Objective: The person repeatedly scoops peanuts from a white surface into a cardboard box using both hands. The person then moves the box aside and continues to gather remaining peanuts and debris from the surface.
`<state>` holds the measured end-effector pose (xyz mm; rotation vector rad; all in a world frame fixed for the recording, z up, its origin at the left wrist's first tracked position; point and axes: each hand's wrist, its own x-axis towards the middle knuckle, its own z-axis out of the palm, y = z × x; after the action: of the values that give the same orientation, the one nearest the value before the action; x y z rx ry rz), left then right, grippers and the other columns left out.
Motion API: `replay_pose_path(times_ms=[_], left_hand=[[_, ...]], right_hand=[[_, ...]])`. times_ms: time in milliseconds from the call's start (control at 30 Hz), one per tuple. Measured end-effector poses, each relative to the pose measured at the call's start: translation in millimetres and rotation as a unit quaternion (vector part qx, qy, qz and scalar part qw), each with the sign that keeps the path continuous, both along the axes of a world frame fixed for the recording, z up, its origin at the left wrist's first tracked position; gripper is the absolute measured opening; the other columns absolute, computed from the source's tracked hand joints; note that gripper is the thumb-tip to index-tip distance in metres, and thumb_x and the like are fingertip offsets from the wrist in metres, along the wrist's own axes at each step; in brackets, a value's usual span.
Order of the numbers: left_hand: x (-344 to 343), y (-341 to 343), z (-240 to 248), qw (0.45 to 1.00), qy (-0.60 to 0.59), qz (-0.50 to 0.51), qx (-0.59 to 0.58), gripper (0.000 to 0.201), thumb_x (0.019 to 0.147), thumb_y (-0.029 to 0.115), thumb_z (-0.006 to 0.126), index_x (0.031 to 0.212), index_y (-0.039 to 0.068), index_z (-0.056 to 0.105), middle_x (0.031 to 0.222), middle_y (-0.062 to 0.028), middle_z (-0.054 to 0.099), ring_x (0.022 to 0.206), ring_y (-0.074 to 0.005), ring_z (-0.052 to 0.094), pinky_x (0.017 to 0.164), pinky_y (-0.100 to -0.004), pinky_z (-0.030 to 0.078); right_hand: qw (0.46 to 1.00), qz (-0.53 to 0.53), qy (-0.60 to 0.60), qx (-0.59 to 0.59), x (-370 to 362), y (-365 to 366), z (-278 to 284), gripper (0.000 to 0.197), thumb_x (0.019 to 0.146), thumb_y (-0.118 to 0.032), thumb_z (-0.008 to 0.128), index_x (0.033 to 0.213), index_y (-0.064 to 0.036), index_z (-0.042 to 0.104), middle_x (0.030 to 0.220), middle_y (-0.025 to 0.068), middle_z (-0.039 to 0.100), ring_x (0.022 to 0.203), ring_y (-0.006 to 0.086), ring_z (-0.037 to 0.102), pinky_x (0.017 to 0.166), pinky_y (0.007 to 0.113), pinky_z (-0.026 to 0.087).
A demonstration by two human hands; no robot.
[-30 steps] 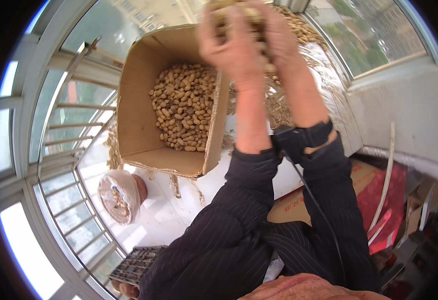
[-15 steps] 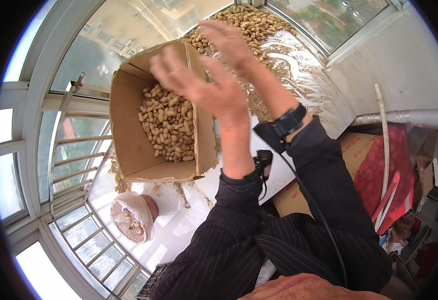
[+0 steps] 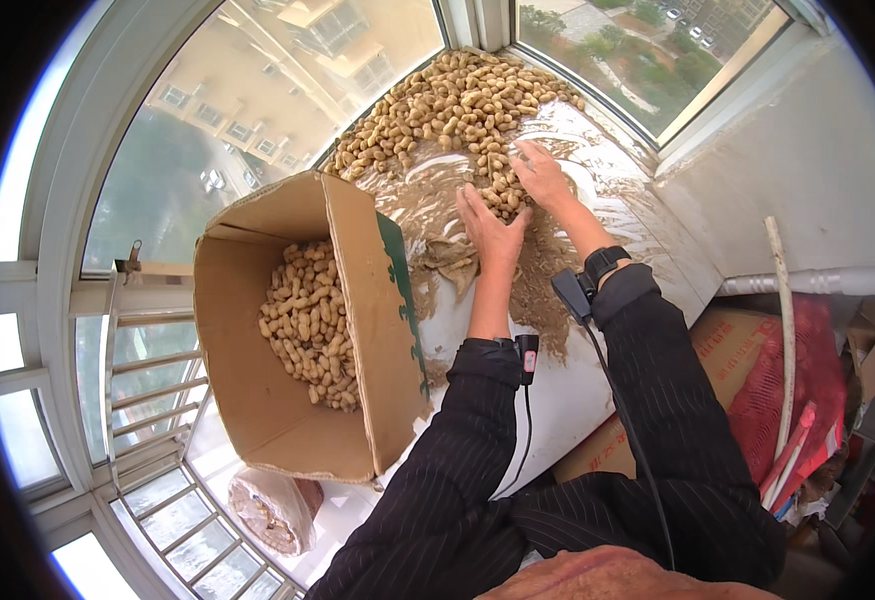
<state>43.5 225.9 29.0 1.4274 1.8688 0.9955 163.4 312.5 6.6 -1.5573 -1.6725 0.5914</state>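
Left hand (image 3: 494,236): open grip, curved beside small peanut heap (image 3: 502,194).
Right hand (image 3: 546,180): open grip, heap's other side.
Peanut heap: on the surface (image 3: 558,400), between both hands (cardboard box (image 3: 380,330) is at left).

Left hand (image 3: 495,234), right hand (image 3: 546,182) apart, fingers loosely extended

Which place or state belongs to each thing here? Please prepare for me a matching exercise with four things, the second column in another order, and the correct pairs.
Things:
1. left hand
2. cardboard box
3. mesh material
4. large peanut pile

Places and states:
A. red, toward the picture's right
B. in the corner by the windows
C. beside a small peanut heap
D. open, with peanuts inside

Pairs: 1-C, 2-D, 3-A, 4-B
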Motion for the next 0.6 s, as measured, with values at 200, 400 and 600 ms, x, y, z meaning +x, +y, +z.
replay_pose_path(times_ms=[200,400,600], left_hand=[[-4.4,17.3,-20.5,0.998,0.059,-0.020,0.017,0.118,0.066,0.042,0.086,0.151,0.001,0.016,0.155,-0.0295,0.016,0.145,-0.0437,0.018,0.114,-0.0529,0.022],[-11.0,28.2,-18.9,0.996,0.087,-0.034,0.004,0.119,0.067,0.049,0.084,0.152,0.002,0.015,0.156,-0.0292,0.013,0.146,-0.0441,0.013,0.114,-0.0566,0.018],[-14.9,41.5,-19.2,0.991,0.124,-0.056,0.002,0.109,0.071,0.047,0.078,0.151,0.001,0.021,0.156,-0.0259,0.022,0.147,-0.0410,0.014,0.116,-0.0547,0.016]], right_hand=[[0.990,0.097,-0.102,-0.009,-27.5,22.7,-11.3,0.052,0.095,-0.041,0.049,0.136,-0.0087,0.055,0.147,0.0148,0.046,0.142,0.0315,0.033,0.116,0.048,0.017],[0.970,0.241,-0.003,0.004,-16.9,13.8,-3.8,0.031,0.092,-0.027,0.059,0.112,-0.0065,0.069,0.122,0.0118,0.065,0.124,0.0270,0.053,0.110,0.044,0.030],[0.989,0.059,0.008,0.135,-13.3,9.8,-9.5,0.035,0.096,-0.028,0.050,0.105,-0.0004,0.070,0.111,0.0153,0.068,0.110,0.0299,0.061,0.099,0.038,0.042]])
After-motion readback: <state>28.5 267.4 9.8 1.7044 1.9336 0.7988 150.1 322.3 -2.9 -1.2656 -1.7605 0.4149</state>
